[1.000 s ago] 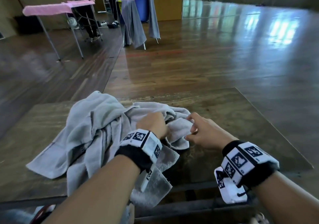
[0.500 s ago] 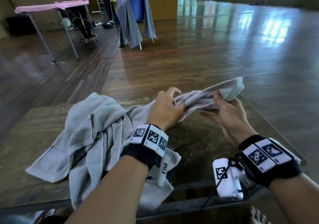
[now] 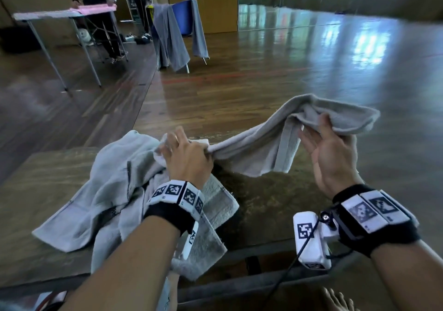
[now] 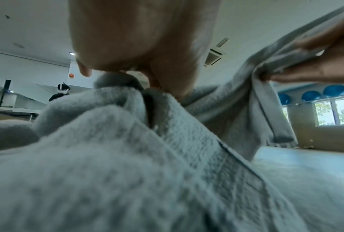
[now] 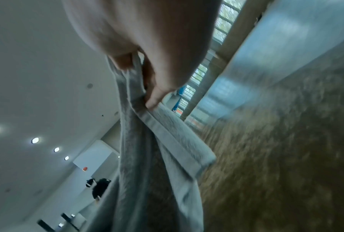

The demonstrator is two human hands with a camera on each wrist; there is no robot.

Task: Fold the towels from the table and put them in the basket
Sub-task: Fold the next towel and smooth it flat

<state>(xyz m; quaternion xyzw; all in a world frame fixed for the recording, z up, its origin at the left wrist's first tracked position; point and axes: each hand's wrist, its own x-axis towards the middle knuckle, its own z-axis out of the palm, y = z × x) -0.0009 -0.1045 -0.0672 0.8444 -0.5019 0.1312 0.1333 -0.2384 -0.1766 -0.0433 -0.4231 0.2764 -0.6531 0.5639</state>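
A grey towel (image 3: pixel 259 147) hangs stretched above the wooden table (image 3: pixel 263 205) between my two hands. My left hand (image 3: pixel 184 154) grips one end of it in a fist, just over the pile of crumpled grey towels (image 3: pixel 112 190) at the table's left. My right hand (image 3: pixel 328 147) is raised to the right, palm toward me, and holds the other end, which drapes over its fingers. In the right wrist view the thumb (image 5: pixel 155 97) pinches the towel's hemmed edge (image 5: pixel 167 138). The left wrist view shows the pile (image 4: pixel 127 164) close below my left hand (image 4: pixel 143 39). No basket is in view.
The table's far edge and right edge lie close to the hanging towel. Beyond is shiny wooden floor. A blue chair draped with grey towels (image 3: pixel 177 30) stands further back. At the back left a person stands behind a folding table with a pink cloth (image 3: pixel 67 13).
Both hands took one towel out of the pile. My right hand has drawn its end up and to the right, stretching it out, while my left hand stayed by the pile.
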